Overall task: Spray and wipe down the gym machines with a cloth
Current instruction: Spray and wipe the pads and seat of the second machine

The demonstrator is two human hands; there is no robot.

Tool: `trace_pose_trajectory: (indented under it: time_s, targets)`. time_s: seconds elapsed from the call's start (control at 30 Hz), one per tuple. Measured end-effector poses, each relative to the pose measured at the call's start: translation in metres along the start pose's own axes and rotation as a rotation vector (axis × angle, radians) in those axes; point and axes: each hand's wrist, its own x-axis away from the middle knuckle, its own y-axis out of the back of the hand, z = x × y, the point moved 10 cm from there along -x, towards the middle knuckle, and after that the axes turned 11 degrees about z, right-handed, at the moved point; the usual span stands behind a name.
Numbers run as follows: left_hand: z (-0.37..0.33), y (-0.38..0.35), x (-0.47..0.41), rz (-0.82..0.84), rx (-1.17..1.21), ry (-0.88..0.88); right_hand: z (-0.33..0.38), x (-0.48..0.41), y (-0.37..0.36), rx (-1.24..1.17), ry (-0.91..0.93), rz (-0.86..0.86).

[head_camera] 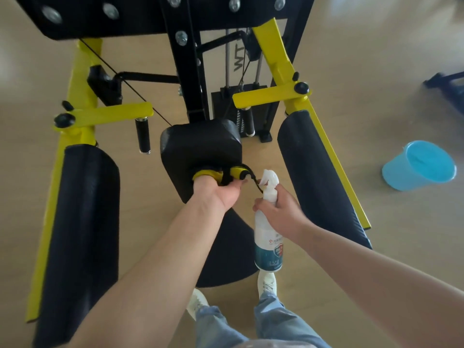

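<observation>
Head view: wiping is judged to be the step in hand. The left hand point(218, 194) grips a yellow-and-black cloth point(213, 174) against the front edge of the machine's middle pad point(198, 146), which is smooth black vinyl with rounded corners. The right hand point(278, 209) is curled round the neck of the spray bottle point(267, 237), translucent white plastic, nozzle toward the cloth. The next move probably calls for a trigger squeeze, then strokes across the pad.

One spray bottle point(267, 237), one blue bucket point(395, 177), two hands point(221, 192) point(281, 209), two long pads point(82, 209) point(319, 177).
</observation>
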Motion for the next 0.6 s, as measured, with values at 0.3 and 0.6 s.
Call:
trace_pose_trajectory:
  time_s: [0.3,0.6]
  targets:
    - [-0.014,-0.032,0.044,0.016,-0.608,0.224,0.013,-0.006,0.007,-0.032,0.058,-0.021]
    - [0.019,0.0,-0.016,-0.152,-0.295,0.248,-0.01,-0.018,0.007,-0.029,-0.012,-0.017]
